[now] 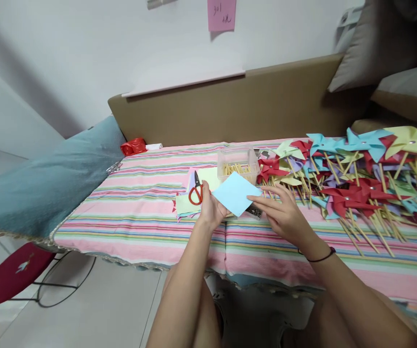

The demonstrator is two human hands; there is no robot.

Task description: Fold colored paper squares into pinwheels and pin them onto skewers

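A light blue square of paper (236,192) is held between both hands, one corner pointing toward me. My left hand (211,209) grips its left corner, the thumb raised beside it. On the right corner, the fingers of my right hand (283,210) pinch the sheet, and a dark band circles that wrist. Just left of my left hand lie scissors with red handles (196,192), resting on coloured paper sheets (185,205). Behind the blue paper stands a clear plastic box (226,155) with short wooden sticks (238,169) in it.
Many finished paper pinwheels (348,195) on sticks are heaped at the right. The striped cloth (128,208) covers the sofa seat. A red bundle (134,146) lies at the far left, and a red round stool (16,273) stands on the floor.
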